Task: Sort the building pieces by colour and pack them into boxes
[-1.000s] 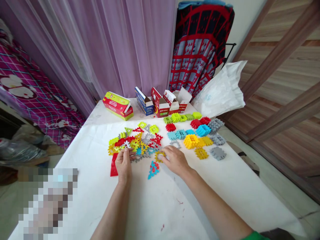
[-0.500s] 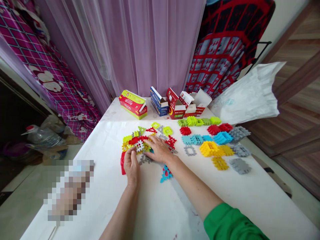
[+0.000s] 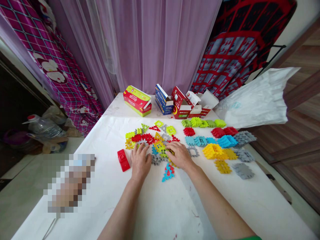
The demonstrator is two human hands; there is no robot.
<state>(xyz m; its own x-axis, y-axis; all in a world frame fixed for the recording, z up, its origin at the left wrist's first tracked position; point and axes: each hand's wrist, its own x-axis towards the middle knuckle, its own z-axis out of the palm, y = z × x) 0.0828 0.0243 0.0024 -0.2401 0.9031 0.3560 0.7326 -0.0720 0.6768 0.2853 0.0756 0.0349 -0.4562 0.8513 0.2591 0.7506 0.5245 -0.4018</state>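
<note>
Left hand, spread, seemingly empty; right hand, half-curled, hold untellable; I am favouring a light touch over mixed interlocking tiles, right of the red plastic block.

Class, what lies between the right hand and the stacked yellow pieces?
In the head view, a grey frame piece lies between the right hand and the yellow stack.

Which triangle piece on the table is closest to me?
The blue triangle with red showing through it, at the near edge of the pile; the red triangles and green triangle lie farther back.
</note>
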